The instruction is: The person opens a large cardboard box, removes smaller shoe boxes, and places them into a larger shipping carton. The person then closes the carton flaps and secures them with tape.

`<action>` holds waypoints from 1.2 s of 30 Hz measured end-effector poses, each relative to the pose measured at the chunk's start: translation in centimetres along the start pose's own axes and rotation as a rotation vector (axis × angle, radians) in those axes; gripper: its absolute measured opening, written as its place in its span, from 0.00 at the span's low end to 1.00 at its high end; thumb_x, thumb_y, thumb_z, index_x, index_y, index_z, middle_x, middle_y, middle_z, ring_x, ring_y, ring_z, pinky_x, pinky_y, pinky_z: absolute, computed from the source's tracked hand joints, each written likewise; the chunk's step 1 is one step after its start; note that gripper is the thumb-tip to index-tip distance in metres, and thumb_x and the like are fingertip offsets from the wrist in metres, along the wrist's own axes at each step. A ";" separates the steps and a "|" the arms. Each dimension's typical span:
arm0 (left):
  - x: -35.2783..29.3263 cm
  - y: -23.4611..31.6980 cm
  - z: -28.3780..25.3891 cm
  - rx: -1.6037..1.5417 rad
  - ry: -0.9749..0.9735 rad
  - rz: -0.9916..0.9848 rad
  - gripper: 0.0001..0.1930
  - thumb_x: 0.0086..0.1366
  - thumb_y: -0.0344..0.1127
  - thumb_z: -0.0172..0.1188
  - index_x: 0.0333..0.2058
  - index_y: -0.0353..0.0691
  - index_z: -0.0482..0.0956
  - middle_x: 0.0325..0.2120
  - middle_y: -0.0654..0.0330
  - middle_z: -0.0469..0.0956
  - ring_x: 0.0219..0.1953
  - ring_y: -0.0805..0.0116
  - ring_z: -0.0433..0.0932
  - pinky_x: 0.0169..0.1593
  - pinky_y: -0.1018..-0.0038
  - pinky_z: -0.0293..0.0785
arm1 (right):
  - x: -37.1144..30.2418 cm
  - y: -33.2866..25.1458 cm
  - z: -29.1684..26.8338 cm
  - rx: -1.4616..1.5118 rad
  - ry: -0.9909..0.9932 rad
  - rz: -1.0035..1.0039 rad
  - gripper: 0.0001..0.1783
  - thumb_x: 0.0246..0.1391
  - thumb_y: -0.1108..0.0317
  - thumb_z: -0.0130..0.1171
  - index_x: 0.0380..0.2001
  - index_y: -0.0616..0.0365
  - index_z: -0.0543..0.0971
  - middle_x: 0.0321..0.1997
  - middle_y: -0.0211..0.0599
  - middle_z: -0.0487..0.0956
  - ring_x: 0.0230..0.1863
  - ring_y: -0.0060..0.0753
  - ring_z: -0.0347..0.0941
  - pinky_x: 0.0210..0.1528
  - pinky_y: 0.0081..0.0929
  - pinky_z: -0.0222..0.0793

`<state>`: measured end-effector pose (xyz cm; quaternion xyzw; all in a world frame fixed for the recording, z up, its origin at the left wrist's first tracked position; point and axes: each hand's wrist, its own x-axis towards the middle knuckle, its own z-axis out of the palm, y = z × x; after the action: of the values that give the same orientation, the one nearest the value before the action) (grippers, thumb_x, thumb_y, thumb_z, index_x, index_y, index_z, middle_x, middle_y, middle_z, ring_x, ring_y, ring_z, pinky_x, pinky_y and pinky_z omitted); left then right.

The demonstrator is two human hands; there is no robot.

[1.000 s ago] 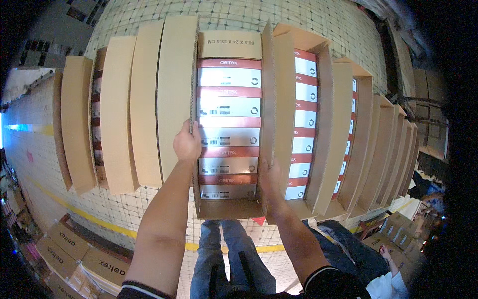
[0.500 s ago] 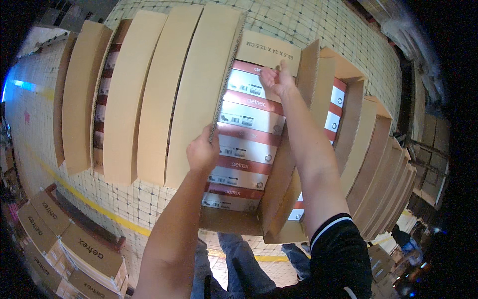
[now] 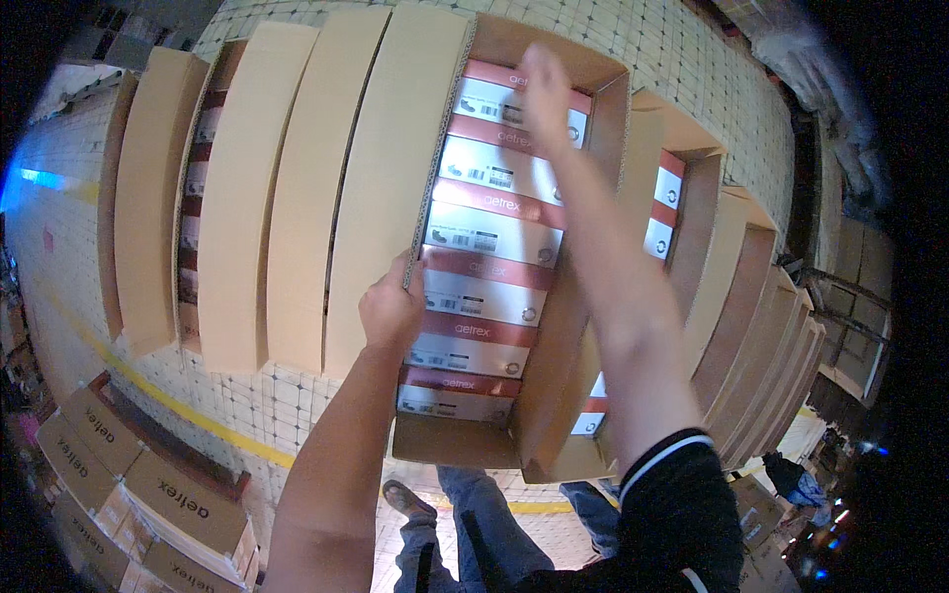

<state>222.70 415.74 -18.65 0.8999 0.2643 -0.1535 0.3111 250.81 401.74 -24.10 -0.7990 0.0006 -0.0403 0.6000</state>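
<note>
An open brown carton (image 3: 550,403) stands before me, its long side flaps raised. Inside it lies a row of red-and-white shoeboxes (image 3: 491,242), labelled ends facing up. My left hand (image 3: 391,306) is closed on the edge of the left long flap (image 3: 400,138), its fingers partly hidden behind the cardboard. Over the far end of the carton, my right hand (image 3: 546,94) is slightly blurred, its fingers stretched out and nothing seen in them. It is beside the far end flap (image 3: 583,61) and above the farthest shoeboxes.
More open cartons stand in a row at left (image 3: 237,198) and at right (image 3: 736,296), some showing shoeboxes. Stacked closed cartons (image 3: 183,494) are at lower left, beyond a yellow floor line (image 3: 227,443). People's legs (image 3: 484,524) show below the carton.
The far end flap, which lay over the far shoeboxes, now stands raised, and the farthest box shows. My right hand has moved farther away; my left hand stays on the side flap.
</note>
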 end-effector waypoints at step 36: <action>-6.2 -31.9 -8.3 0.212 -0.135 0.357 0.44 0.55 0.42 0.67 0.67 0.43 0.51 0.66 0.35 0.47 0.67 0.39 0.51 0.64 0.53 0.58 | -49.1 -8.4 15.1 -1.062 -0.390 0.287 0.54 0.44 0.58 0.70 0.69 0.59 0.51 0.70 0.66 0.46 0.69 0.71 0.46 0.67 0.51 0.51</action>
<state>200.39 439.97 -24.92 0.9479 0.0617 -0.1827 0.2537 202.45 420.97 -23.34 -0.9749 0.0185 0.1953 0.1054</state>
